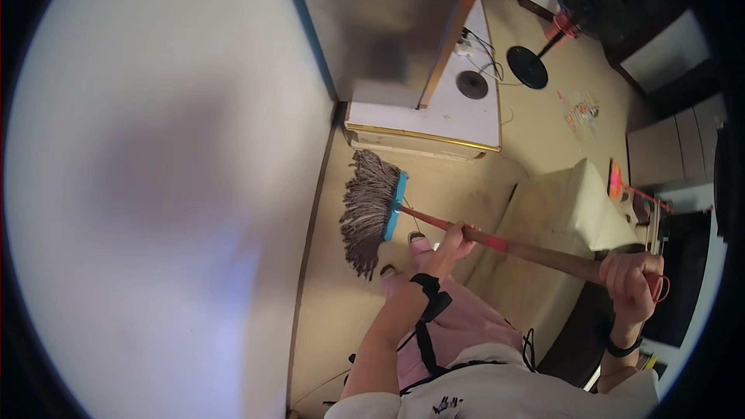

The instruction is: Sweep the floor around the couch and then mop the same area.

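Observation:
A string mop (pixel 369 206) with grey-brown strands and a blue head lies against the floor beside the left wall. Its long wooden handle (pixel 539 253) slants from the mop head across to the right, with red sections along it. Wrapped round the lower part of the handle is my left hand (pixel 459 243), fingers closed. Near the handle's top end, by a red loop, my right hand (pixel 630 281) grips it in a fist. Dark straps circle both my wrists.
A white wall (pixel 155 186) runs along the left. Ahead is a low white platform (pixel 458 120) with gold edging, bearing a tall panel (pixel 380 23) and a dark disc (pixel 472 84). A cream block-shaped seat (pixel 535 213) stands right; a black fan (pixel 528 67) stands beyond.

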{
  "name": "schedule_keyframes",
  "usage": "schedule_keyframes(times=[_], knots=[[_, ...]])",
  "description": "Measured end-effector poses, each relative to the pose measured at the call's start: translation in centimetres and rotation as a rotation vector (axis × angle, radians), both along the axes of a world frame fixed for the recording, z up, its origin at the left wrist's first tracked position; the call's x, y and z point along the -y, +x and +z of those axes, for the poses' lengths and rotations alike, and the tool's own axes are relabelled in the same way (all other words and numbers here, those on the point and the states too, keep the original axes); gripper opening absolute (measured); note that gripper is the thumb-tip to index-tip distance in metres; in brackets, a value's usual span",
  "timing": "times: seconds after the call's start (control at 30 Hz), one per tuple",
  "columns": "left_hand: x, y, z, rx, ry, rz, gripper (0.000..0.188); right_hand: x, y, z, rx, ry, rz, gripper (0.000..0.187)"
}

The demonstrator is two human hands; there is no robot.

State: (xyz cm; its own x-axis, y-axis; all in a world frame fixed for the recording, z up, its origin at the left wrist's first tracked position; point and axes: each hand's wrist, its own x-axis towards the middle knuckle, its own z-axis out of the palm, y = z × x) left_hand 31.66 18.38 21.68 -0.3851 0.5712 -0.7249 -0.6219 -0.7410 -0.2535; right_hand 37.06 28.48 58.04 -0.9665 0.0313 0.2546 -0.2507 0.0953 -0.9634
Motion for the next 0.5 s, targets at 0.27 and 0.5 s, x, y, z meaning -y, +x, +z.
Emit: schedule_keyframes(times=[0.27, 0.5], knots=[[0.6, 2.4, 2.3, -0.038, 0.069, -0.112, 0.008, 1.5, 3.4, 2.7, -0.031, 0.054, -0.109, 0.02], [-1.1, 1.4, 8.1, -0.055, 0.138, -0.072, 0.005, -1.1, 4.4, 7.7, -0.089, 0.053, -0.062, 0.02]])
